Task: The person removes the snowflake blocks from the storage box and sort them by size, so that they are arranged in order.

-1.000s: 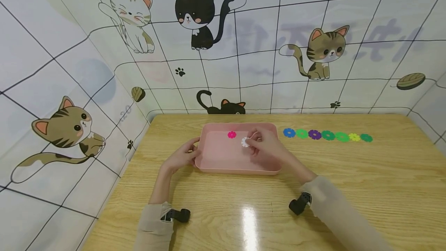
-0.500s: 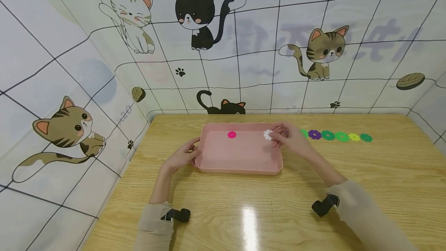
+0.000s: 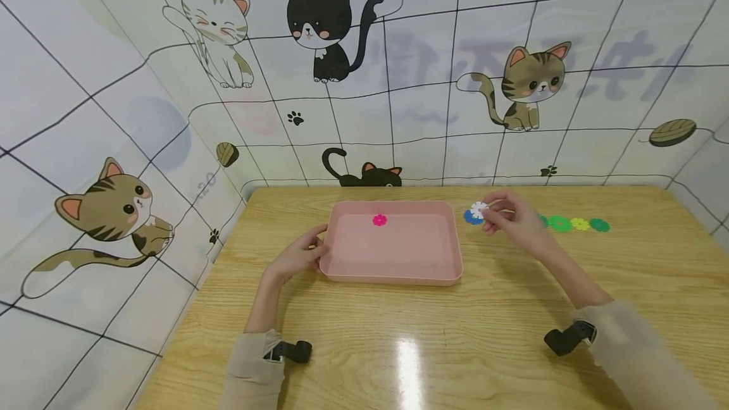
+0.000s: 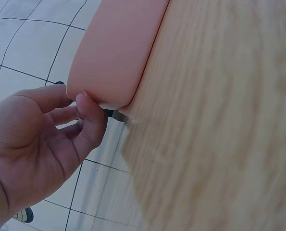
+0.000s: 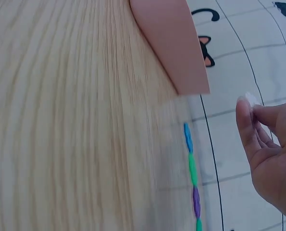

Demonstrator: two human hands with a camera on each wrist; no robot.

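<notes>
My right hand (image 3: 521, 223) pinches a white flower-shaped plastic disc (image 3: 478, 209) between thumb and fingertips. The disc overlaps a blue disc (image 3: 469, 218) in the head view, and in the right wrist view it is held up above the tabletop. My left hand (image 3: 297, 253) grips the left end of a shallow pink tray (image 3: 393, 261); its thumb and fingers close on the tray's wall in the left wrist view. One bright pink disc (image 3: 379, 220) lies inside the tray near the back.
A row of discs runs right from the blue one, with green (image 3: 560, 224), yellow (image 3: 579, 224) and teal (image 3: 599, 225) at its far end. My right hand hides part of it. Behind the wooden table (image 3: 353, 334) stands a cat-patterned backdrop (image 3: 421, 106).
My right hand has carried the white disc out from over the tray, rightward to above the blue disc. The left hand and the tray have stayed in place.
</notes>
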